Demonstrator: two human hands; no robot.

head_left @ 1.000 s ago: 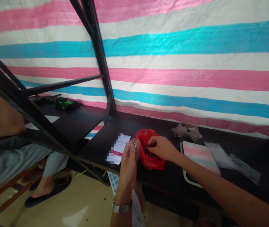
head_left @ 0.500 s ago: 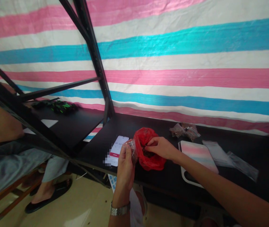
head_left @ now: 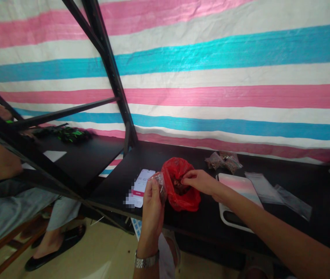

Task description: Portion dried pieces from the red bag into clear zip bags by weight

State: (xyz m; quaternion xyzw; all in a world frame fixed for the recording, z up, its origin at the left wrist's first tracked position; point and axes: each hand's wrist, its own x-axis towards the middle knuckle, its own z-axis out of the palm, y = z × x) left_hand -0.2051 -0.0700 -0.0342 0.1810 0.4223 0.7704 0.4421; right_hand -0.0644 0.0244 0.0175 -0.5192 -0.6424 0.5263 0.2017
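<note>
A small clear plastic bag [head_left: 162,188] with brown contents is gripped upright in my left hand [head_left: 152,201], thumb at the front. Right beside it on the black table sits a red plastic bag [head_left: 186,203], its mouth rolled open. Dark brown dried bits [head_left: 179,186] fill the bottom of the red bag. My right hand [head_left: 200,181] reaches over the red bag's right rim, fingertips pinched together just above the bits. Whatever is between those fingertips is too small to make out.
A phone [head_left: 142,186] showing a timer lies left of my left hand. Under my right forearm is a digital scale [head_left: 234,186]. Several filled small bags [head_left: 226,161] lie behind it, flat zip bags [head_left: 265,188] to its right. A seated person's leg [head_left: 57,232] shows left of the black frame.
My right fingertips have risen slightly and shifted toward the red bag's right rim, uncovering more of the brown bits. My left hand still holds the clear bag. The view has shifted a little.
</note>
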